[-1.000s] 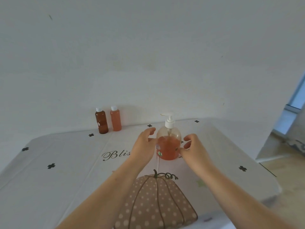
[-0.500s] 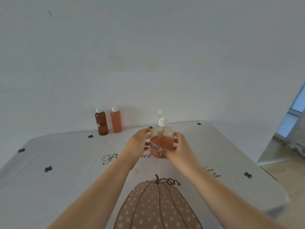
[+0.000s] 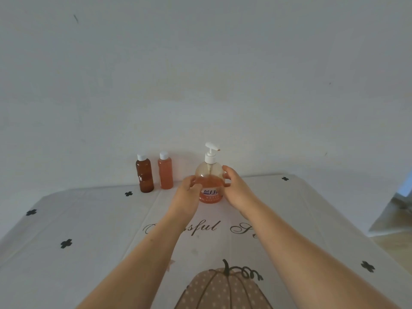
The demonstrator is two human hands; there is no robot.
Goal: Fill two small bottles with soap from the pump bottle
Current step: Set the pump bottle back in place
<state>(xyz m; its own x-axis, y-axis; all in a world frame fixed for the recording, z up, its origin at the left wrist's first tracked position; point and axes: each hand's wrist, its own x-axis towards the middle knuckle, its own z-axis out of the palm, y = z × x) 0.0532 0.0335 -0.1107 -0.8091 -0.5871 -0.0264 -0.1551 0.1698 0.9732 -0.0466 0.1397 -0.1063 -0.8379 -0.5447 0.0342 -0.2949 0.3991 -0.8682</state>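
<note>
The pump bottle (image 3: 209,175) stands upright on the table, clear with orange soap in its lower half and a white pump head whose nozzle points right. My left hand (image 3: 188,191) clasps its left side and my right hand (image 3: 235,188) cups its right side. Two small bottles with white caps stand close together to the left, against the wall: a dark brown bottle (image 3: 145,176) and a paler orange bottle (image 3: 165,173). Both are capped and apart from my hands.
The table wears a white cloth (image 3: 78,219) printed with black crosses, script lettering and a dotted pumpkin (image 3: 223,291) near me. A white wall (image 3: 200,74) rises just behind the bottles. The table's right edge drops to the floor (image 3: 392,239).
Both hands have carried the pump bottle away from me toward the wall and turned it, so its label faces me and the nozzle points right. The small bottles stayed put.
</note>
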